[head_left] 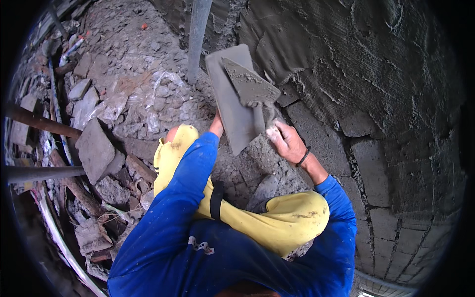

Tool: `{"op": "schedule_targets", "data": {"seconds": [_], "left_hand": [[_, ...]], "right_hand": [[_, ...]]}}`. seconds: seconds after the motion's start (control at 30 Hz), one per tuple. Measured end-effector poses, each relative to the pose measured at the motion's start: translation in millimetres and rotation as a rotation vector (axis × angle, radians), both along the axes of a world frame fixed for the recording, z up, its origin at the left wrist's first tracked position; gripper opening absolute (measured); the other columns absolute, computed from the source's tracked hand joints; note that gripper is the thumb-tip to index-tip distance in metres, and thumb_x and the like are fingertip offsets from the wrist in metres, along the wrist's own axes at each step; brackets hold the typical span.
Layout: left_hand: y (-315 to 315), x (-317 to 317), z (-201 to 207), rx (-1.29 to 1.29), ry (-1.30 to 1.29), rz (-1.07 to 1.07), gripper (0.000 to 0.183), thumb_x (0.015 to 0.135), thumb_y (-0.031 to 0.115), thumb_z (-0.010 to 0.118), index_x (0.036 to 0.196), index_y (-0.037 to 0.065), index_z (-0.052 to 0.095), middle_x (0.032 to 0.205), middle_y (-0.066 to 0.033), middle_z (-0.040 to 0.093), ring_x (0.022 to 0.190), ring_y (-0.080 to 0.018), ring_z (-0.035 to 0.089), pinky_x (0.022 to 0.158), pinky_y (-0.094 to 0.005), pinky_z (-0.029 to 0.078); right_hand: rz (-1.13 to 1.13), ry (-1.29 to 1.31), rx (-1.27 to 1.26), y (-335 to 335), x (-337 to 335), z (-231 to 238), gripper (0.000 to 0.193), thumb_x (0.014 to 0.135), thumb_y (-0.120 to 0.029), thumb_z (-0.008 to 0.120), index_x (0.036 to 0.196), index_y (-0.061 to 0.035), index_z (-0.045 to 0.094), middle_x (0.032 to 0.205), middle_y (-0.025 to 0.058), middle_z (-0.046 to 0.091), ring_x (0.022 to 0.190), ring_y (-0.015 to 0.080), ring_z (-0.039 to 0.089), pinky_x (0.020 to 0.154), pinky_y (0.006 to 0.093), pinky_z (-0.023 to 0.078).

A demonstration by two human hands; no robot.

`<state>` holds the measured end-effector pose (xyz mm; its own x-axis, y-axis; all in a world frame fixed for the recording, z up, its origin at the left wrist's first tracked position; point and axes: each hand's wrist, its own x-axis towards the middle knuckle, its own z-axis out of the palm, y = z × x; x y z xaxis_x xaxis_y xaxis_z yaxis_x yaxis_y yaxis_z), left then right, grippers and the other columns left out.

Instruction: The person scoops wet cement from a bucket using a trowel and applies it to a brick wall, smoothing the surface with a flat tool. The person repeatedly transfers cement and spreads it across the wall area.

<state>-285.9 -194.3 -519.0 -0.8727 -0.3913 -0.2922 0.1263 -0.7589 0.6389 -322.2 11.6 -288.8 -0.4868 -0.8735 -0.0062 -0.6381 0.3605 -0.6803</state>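
Observation:
My left hand (217, 124) is closed beneath a grey rectangular plastering float (225, 99); the float's flat face hides most of the fingers and the grip. Over that face lies the pointed blade of a trowel (250, 85), smeared with wet mortar. My right hand (288, 143) is closed round the trowel's handle, which the fingers largely cover. Both tools are in front of me, beside a wall (336, 54) with wet grey mortar on its upper part.
Bare blocks (371, 173) show low on the wall at right. An upright metal pole (198, 39) stands just beyond the float. Rubble (133, 54) covers the ground at left, with a broken slab (96, 151), a rusty pipe (44, 121) and a grey pipe (47, 173). My bent knees are close below my hands.

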Motion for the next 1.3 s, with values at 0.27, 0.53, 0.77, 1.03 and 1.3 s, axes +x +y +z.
{"op": "schedule_targets", "data": {"seconds": [0.27, 0.53, 0.77, 1.03, 1.3], "left_hand": [[-17, 27, 12, -0.088, -0.043, -0.003, 0.063, 0.103, 0.055, 0.038, 0.126, 0.0, 0.059, 0.12, -0.0155, 0.066, 0.11, -0.0285, 0.062, 0.096, -0.0397, 0.048], [16, 67, 50, -0.297, -0.07, -0.148, 0.064, 0.103, 0.055, 0.038, 0.122, -0.001, 0.061, 0.116, -0.0164, 0.068, 0.107, -0.029, 0.063, 0.094, -0.0399, 0.049], [-131, 183, 49, -0.708, -0.489, 0.276, 0.064, 0.103, 0.055, 0.038, 0.118, -0.002, 0.063, 0.112, -0.0172, 0.069, 0.103, -0.0294, 0.065, 0.092, -0.0402, 0.049], [-287, 459, 47, -1.025, -1.108, 0.647, 0.065, 0.103, 0.055, 0.038, 0.114, -0.004, 0.065, 0.108, -0.0181, 0.071, 0.1, -0.0299, 0.066, 0.089, -0.0404, 0.05], [-205, 368, 95, -1.057, -1.589, 0.549, 0.09, 0.087, 0.078, 0.042, 0.1, -0.006, 0.071, 0.099, -0.031, 0.069, 0.098, -0.0465, 0.066, 0.086, -0.0523, 0.049]], "right_hand": [[0.159, 0.567, 0.242, 50, -8, 21, 0.035, 0.096, -0.036, 0.06, 0.099, -0.0008, 0.058, 0.071, 0.0171, 0.061, 0.056, 0.0374, 0.063, 0.049, 0.0428, 0.05], [0.243, 1.033, 0.113, 14, -33, -3, 0.032, 0.092, -0.035, 0.066, 0.088, -0.0046, 0.057, 0.068, 0.0093, 0.051, 0.056, 0.026, 0.061, 0.046, 0.0397, 0.05], [0.156, 1.113, -0.108, -41, -46, 25, 0.027, 0.082, -0.017, 0.073, 0.092, -0.0028, 0.052, 0.075, 0.0108, 0.047, 0.059, 0.0279, 0.056, 0.05, 0.0396, 0.046], [0.243, 1.012, -0.03, -71, -51, -85, 0.02, 0.088, -0.018, 0.061, 0.103, -0.004, 0.06, 0.077, 0.0067, 0.054, 0.064, 0.0208, 0.063, 0.051, 0.0346, 0.051], [-0.324, 0.572, 0.186, -121, -111, -193, 0.035, 0.097, -0.039, 0.054, 0.1, -0.004, 0.057, 0.083, 0.0254, 0.069, 0.072, 0.0447, 0.068, 0.062, 0.0551, 0.054]]}}
